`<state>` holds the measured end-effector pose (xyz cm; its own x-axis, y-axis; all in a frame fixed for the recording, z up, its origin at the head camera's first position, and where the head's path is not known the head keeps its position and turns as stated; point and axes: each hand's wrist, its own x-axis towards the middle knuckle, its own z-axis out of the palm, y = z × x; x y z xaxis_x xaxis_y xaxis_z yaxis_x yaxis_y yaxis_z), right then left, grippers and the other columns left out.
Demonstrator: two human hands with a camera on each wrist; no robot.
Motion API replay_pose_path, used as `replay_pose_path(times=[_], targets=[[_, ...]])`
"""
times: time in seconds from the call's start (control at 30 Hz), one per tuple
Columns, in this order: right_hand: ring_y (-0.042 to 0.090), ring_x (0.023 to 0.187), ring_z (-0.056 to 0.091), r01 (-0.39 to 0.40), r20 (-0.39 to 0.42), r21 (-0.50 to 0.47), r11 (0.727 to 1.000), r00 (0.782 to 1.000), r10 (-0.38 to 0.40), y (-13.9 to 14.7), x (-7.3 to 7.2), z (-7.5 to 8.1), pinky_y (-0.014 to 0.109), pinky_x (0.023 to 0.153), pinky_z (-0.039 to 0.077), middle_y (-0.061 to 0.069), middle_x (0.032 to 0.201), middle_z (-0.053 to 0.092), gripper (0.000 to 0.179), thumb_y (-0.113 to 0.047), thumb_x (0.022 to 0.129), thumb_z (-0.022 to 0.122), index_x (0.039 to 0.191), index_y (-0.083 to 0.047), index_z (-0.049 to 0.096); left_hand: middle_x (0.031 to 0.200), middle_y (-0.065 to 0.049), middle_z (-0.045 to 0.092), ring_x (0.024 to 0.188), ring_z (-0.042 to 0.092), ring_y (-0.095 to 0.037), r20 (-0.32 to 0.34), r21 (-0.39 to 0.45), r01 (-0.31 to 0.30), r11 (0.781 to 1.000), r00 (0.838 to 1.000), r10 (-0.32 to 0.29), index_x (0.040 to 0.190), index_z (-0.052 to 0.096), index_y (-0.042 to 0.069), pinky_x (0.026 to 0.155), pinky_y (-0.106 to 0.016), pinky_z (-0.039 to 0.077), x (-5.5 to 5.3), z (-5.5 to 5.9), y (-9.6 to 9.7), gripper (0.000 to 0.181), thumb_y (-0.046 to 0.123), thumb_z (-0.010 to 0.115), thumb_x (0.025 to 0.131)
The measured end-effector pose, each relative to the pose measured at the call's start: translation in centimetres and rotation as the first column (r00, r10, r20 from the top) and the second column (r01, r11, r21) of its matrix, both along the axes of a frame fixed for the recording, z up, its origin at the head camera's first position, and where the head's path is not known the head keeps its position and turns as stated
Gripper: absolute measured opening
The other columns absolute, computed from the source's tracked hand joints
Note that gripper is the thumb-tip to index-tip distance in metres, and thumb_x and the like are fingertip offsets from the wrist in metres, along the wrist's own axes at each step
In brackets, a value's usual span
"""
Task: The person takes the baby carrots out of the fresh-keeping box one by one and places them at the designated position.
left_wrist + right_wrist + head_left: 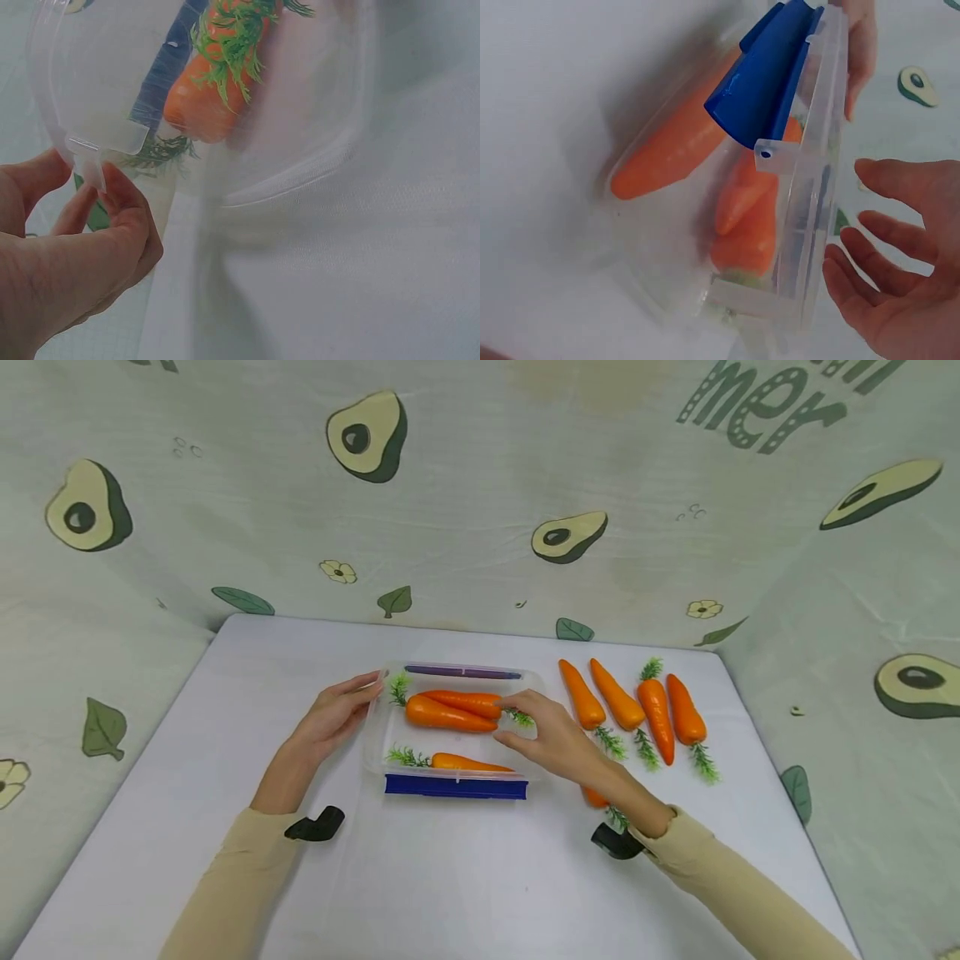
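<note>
A clear plastic box [420,741] with a dark blue latch [456,787] along its front side stands in the middle of the table. Inside, two orange carrots [448,716] lie side by side near the back, and another carrot [471,763] lies along the front wall. At the box's left end my left hand [333,714] pinches the rim between thumb and fingers, as the left wrist view shows. My right hand [555,735] hovers over the right part of the box, thumb and fingers apart, close by the carrots' right ends. Nothing shows between its fingers in the right wrist view.
Several carrots [618,697] with green tops lie to the right of the box. One more carrot [594,797] is partly hidden under the right forearm. A second dark blue latch [462,672] runs along the box's back side. Avocado-printed cloth [465,510] surrounds the white table [420,877].
</note>
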<state>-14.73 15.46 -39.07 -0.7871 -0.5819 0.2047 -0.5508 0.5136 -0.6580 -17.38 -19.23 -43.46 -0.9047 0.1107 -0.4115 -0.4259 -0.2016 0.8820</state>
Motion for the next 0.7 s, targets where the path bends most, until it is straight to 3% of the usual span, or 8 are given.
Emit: replay_pose_path(times=[0.3,0.47,0.7], targets=[[0.037,0.115,0.061,-0.139,0.085,-0.007,0.99,0.987,0.139,-2.3,-0.7,-1.6,0.052,0.1,0.051,0.018,0.128,0.066,0.045,-0.013,0.093,0.078,0.132,0.003,0.063,0.147,-0.002,0.046,0.113,0.048,-0.003,-0.006,0.013,-0.016,1.0,1.0,0.016,0.158,0.039,0.006,0.097,-0.014,0.043,-0.2,-0.2,0.3,0.06,0.017,0.063,0.104],[0.031,0.119,0.061,-0.185,0.105,0.031,0.982,0.978,0.181,-3.4,-1.1,-2.4,0.044,0.104,0.05,0.013,0.131,0.066,0.046,-0.016,0.093,0.079,0.133,0.001,0.064,0.156,-0.006,0.04,0.118,0.048,-0.004,-0.01,0.014,-0.017,1.0,1.0,0.017,0.158,0.039,0.005,0.106,-0.019,0.041,-0.2,-0.2,0.2,0.057,0.015,0.06,0.106],[0.032,0.118,0.062,-0.311,0.173,0.001,0.95,0.936,0.306,-4.6,-2.0,-3.3,0.043,0.102,0.052,0.017,0.132,0.065,0.045,-0.013,0.094,0.077,0.133,0.005,0.063,0.153,-0.006,0.044,0.117,0.05,-0.005,-0.009,0.034,-0.025,0.999,1.0,0.025,0.158,0.04,0.005,0.107,-0.02,0.041,-0.3,-0.4,0.1,0.058,0.014,0.061,0.105]])
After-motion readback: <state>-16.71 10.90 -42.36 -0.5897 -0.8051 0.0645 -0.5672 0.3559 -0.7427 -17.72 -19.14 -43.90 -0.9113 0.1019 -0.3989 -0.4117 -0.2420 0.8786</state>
